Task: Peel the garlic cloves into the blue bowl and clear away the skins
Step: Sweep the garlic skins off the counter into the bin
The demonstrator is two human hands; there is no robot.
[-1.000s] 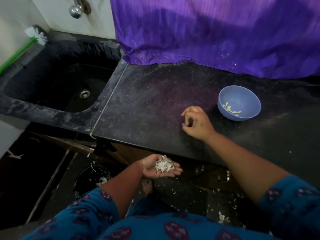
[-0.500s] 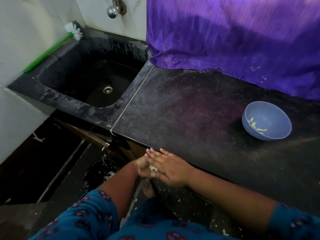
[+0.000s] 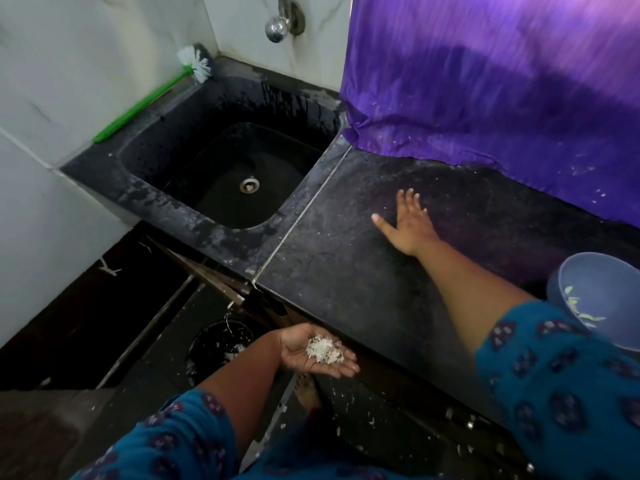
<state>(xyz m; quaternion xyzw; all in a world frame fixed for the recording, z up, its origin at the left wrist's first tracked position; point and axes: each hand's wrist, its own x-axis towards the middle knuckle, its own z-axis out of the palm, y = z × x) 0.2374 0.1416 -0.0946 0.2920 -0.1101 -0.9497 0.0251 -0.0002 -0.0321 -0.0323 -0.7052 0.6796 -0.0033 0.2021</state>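
Head view: blue bowl (image 3: 599,299) with peeled cloves; cupped left hand (image 3: 313,351) cradling skins (image 3: 323,350); right hand (image 3: 408,225) flat, released.

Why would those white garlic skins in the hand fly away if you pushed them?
The garlic skins look like thin, papery flakes, so they are probably very light and would scatter easily. They lie loose on the cupped left hand, likely ready to spill if it tilts. Bits already dot the floor.

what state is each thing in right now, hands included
left hand: palm up, cupped, carrying skins
garlic skins: piled in the left palm
right hand: flat, fingers spread on the counter
blue bowl: upright, a few peeled cloves inside
sink: empty
bin: open, skins inside
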